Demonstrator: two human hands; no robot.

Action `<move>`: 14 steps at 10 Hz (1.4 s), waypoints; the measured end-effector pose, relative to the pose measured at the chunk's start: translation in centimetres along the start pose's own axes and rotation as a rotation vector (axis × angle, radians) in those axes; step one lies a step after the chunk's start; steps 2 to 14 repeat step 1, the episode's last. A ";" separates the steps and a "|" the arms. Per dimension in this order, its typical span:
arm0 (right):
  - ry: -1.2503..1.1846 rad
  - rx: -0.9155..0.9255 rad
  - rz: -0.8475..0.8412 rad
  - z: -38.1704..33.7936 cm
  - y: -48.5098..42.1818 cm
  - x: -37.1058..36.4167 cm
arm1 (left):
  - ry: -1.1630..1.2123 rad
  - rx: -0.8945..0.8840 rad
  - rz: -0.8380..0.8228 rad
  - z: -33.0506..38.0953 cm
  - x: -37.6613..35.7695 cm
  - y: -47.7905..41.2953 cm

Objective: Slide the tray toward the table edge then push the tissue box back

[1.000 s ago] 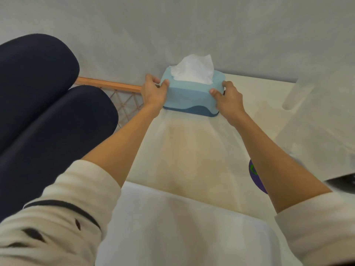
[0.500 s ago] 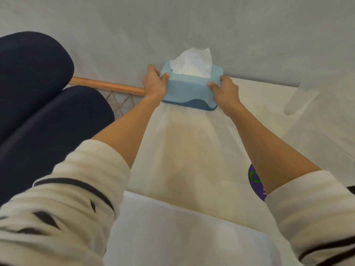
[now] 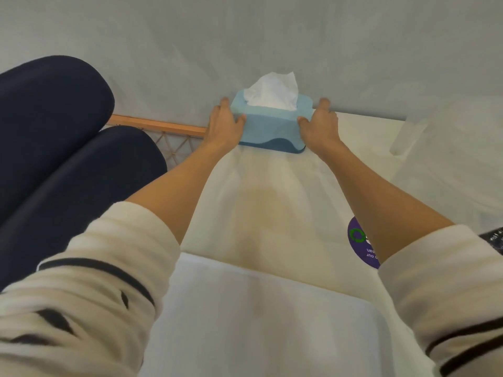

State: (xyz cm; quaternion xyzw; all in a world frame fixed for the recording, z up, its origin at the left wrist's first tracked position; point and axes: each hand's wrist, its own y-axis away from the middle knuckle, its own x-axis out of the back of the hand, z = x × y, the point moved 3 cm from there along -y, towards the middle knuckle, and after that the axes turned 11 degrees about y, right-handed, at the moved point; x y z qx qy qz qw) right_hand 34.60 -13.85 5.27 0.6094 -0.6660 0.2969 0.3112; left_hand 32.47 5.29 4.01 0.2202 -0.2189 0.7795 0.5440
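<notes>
Both hands, left hand (image 3: pixel 223 123) and right hand (image 3: pixel 320 126), clasp the tissue box (image 3: pixel 269 126) ends; far fingertips hidden behind it

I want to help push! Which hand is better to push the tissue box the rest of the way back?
Neither clearly: the left hand and right hand grip opposite ends of the tissue box alike. It already looks close to the wall.
</notes>
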 end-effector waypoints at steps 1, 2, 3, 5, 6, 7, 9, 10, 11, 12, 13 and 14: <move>0.071 0.025 0.020 -0.5 1.9 1.0 | -0.110 -0.117 -0.056 0.9 1.0 2.1; 0.071 0.025 0.020 -0.5 1.9 1.0 | -0.110 -0.117 -0.056 0.9 1.0 2.1; 0.071 0.025 0.020 -0.5 1.9 1.0 | -0.110 -0.117 -0.056 0.9 1.0 2.1; 0.071 0.025 0.020 -0.5 1.9 1.0 | -0.110 -0.117 -0.056 0.9 1.0 2.1; 0.071 0.025 0.020 -0.5 1.9 1.0 | -0.110 -0.117 -0.056 0.9 1.0 2.1; 0.071 0.025 0.020 -0.5 1.9 1.0 | -0.110 -0.117 -0.056 0.9 1.0 2.1; 0.071 0.025 0.020 -0.5 1.9 1.0 | -0.110 -0.117 -0.056 0.9 1.0 2.1; 0.071 0.025 0.020 -0.5 1.9 1.0 | -0.110 -0.117 -0.056 0.9 1.0 2.1; 0.071 0.025 0.020 -0.5 1.9 1.0 | -0.110 -0.117 -0.056 0.9 1.0 2.1; 0.071 0.025 0.020 -0.5 1.9 1.0 | -0.110 -0.117 -0.056 0.9 1.0 2.1; 0.071 0.025 0.020 -0.5 1.9 1.0 | -0.110 -0.117 -0.056 0.9 1.0 2.1; 0.071 0.025 0.020 -0.5 1.9 1.0 | -0.110 -0.117 -0.056 0.9 1.0 2.1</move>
